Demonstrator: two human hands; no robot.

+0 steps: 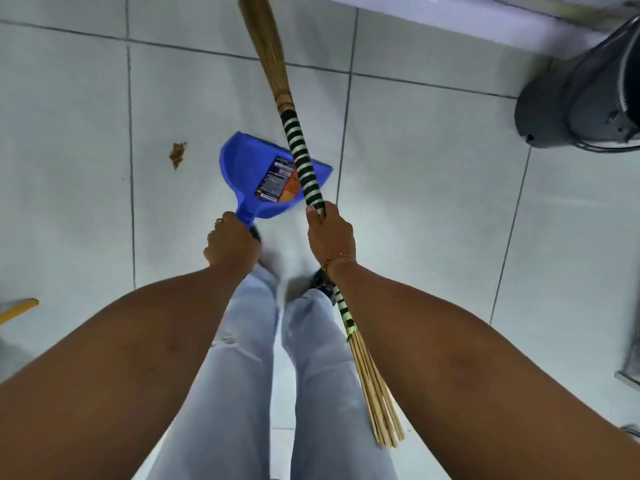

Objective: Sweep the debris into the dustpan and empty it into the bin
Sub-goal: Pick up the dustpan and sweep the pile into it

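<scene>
My left hand (231,244) grips the handle of a blue dustpan (249,168), held above the white tiled floor with a printed label on its pan. My right hand (330,233) is closed around the green-and-black striped wrap of a straw broom (301,157). The broom's brown bristle end points away toward the top of the view and its bare stick ends trail back past my right forearm. A small brown pile of debris (177,154) lies on the floor just left of the dustpan. A dark grey bin (581,95) stands at the upper right.
A white wall base or ledge (450,19) runs along the top right beside the bin. A yellow object's end (19,310) pokes in at the left edge. My legs in light jeans (249,358) stand below the hands. A metal edge (628,377) shows at the right.
</scene>
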